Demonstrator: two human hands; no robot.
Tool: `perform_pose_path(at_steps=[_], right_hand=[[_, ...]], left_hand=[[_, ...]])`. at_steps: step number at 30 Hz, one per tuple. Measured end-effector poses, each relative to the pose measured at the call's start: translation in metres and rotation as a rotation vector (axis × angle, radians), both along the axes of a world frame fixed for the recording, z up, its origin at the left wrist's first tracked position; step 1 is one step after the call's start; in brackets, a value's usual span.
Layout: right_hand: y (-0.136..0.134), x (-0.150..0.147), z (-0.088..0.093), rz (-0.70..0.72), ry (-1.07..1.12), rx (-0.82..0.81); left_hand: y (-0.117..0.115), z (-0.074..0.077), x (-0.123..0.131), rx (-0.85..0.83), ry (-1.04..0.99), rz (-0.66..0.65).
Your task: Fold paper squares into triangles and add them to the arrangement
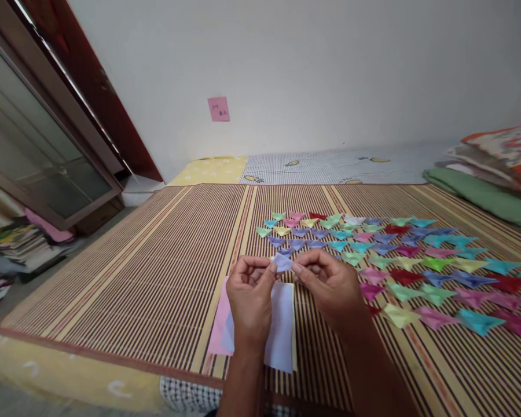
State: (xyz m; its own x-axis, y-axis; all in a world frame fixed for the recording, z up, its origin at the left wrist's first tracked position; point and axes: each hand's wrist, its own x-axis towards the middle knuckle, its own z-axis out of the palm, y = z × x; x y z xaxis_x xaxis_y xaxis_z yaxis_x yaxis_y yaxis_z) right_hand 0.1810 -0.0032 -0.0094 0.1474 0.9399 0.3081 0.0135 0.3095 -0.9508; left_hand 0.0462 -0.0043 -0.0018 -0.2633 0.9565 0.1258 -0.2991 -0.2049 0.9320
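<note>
While the left hand (252, 298) and right hand (332, 289) pinch opposite ends of a small lilac paper (282, 262) near loose sheets (281, 330), folded pieces (406, 277) (many-coloured, in rows) cover part of the striped mat (156, 260).

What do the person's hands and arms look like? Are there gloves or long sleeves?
No gloves: the left hand and right hand are bare, with ordinary fingers. No sleeves show on the forearms, and there is no watch or bracelet at either wrist. I can't see any rings.
</note>
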Motion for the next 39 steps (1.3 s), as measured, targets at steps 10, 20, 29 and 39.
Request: perform_pose_path(at_steps=[10,20,29,39], right_hand=[[0.001,0.006,-0.001,0.094,0.025,-0.070],[-0.003,0.009,0.005,0.048,-0.105,0.027],[-0.001,0.011,0.008,0.093,-0.157,-0.027],[-0.003,0.005,0.008,0.028,-0.202,-0.047]], left_hand=[[0.002,0.000,-0.004,0.011,-0.060,0.004],[0.004,-0.002,-0.004,0.003,-0.113,-0.013],[0.003,0.002,-0.005,0.027,-0.079,-0.008],[0.002,0.000,-0.005,0.037,-0.013,-0.016]])
